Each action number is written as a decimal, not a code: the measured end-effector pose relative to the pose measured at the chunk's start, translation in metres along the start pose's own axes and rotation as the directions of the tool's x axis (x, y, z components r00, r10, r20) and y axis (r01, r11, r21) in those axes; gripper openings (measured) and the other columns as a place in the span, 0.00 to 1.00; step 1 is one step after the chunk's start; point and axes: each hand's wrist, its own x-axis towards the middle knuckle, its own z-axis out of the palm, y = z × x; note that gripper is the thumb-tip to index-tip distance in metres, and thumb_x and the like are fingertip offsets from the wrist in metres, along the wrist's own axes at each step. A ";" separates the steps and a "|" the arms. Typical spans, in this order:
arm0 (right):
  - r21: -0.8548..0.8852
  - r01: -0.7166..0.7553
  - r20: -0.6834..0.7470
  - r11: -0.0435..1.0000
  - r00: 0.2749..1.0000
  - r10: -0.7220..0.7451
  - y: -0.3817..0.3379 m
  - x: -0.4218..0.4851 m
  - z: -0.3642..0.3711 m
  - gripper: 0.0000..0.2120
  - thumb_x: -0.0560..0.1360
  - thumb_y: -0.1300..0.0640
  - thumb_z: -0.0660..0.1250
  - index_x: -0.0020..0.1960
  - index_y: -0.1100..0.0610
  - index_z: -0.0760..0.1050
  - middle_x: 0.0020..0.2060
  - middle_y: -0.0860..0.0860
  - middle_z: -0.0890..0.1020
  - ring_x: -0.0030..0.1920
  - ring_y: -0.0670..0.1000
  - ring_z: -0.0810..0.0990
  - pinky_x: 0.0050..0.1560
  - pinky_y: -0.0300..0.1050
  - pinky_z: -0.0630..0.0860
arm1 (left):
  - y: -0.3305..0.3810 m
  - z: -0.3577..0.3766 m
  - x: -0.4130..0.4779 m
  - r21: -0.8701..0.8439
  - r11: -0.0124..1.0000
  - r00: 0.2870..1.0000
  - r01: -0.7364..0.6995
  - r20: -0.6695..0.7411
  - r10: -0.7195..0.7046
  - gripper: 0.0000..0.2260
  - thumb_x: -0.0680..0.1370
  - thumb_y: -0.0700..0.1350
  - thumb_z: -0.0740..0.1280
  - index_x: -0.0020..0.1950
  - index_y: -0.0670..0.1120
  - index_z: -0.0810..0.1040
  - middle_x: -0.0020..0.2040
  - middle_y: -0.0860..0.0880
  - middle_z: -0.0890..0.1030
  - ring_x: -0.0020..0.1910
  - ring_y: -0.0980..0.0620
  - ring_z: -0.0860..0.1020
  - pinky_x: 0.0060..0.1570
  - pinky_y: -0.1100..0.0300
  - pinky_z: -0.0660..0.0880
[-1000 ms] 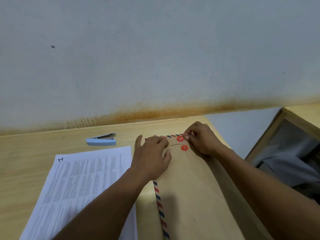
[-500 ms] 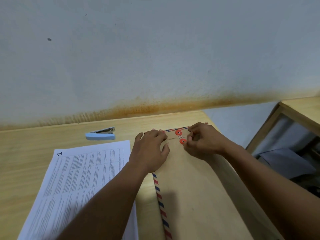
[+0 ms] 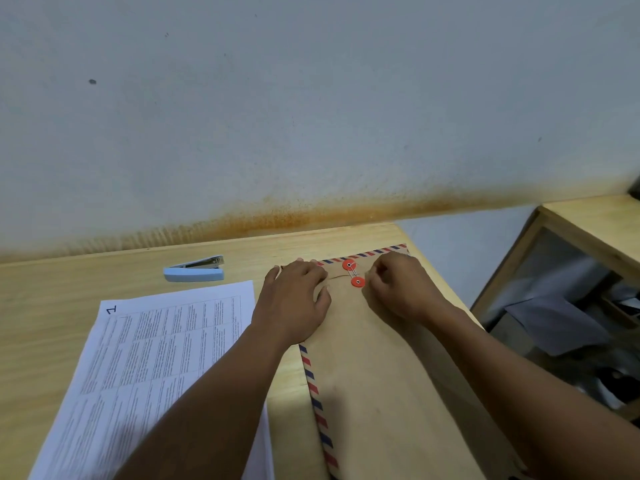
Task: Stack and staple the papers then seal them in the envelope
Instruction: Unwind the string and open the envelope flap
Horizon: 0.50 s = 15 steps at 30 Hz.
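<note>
A brown envelope (image 3: 377, 382) with a red-and-blue striped border lies on the wooden table (image 3: 52, 313), flap end towards the wall. Two red closure discs (image 3: 353, 273) sit near its far edge, with a thin string running between them. My left hand (image 3: 294, 303) lies flat on the envelope's far left corner, fingers spread. My right hand (image 3: 398, 289) is just right of the discs, fingers pinched together on the string. A stack of printed papers (image 3: 152, 372) marked "1" lies to the left on the table. A light blue stapler (image 3: 195, 270) rests beyond the papers.
A stained grey wall rises right behind the table. The table's right edge runs just past the envelope. To the right stands a lower wooden shelf unit (image 3: 595, 223) holding grey cloth and dark items.
My right hand has shifted from the upper disc down and to the right of both discs, still pinching. The left hand stays pressed on the envelope. The view has tilted slightly.
</note>
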 end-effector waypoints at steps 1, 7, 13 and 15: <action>0.038 -0.027 -0.017 0.999 0.999 0.028 0.001 0.003 -0.001 0.12 0.80 0.56 0.63 0.44 0.61 0.80 0.41 0.55 0.83 0.43 0.54 0.81 0.46 0.57 0.80 | 0.000 -0.001 0.000 -0.003 1.000 1.000 -0.001 0.001 0.001 0.19 0.85 0.55 0.57 0.73 0.53 0.74 0.76 0.53 0.73 0.81 0.51 0.63 0.81 0.45 0.54; 0.273 -0.149 -0.064 0.950 0.983 0.173 -0.005 0.031 -0.005 0.10 0.81 0.59 0.61 0.47 0.62 0.78 0.44 0.52 0.83 0.47 0.52 0.80 0.49 0.49 0.77 | -0.001 0.000 0.001 -0.008 1.000 1.000 -0.007 0.013 0.007 0.19 0.85 0.56 0.56 0.74 0.53 0.73 0.76 0.53 0.72 0.81 0.51 0.62 0.81 0.45 0.53; 0.643 -0.308 0.129 0.701 0.946 0.297 -0.040 0.064 -0.008 0.07 0.83 0.62 0.55 0.48 0.61 0.70 0.47 0.56 0.86 0.43 0.51 0.81 0.40 0.46 0.75 | -0.002 -0.001 0.000 -0.025 1.000 1.000 -0.016 -0.020 0.015 0.19 0.84 0.55 0.57 0.73 0.54 0.74 0.75 0.54 0.73 0.80 0.52 0.62 0.80 0.46 0.53; 0.704 -0.328 0.193 0.630 0.942 0.275 -0.053 0.066 -0.007 0.07 0.83 0.63 0.54 0.50 0.59 0.69 0.42 0.57 0.84 0.44 0.54 0.83 0.44 0.50 0.76 | -0.003 -0.001 0.000 -0.037 0.999 0.999 -0.022 -0.033 0.020 0.19 0.84 0.56 0.57 0.72 0.54 0.75 0.75 0.54 0.73 0.80 0.52 0.63 0.80 0.46 0.53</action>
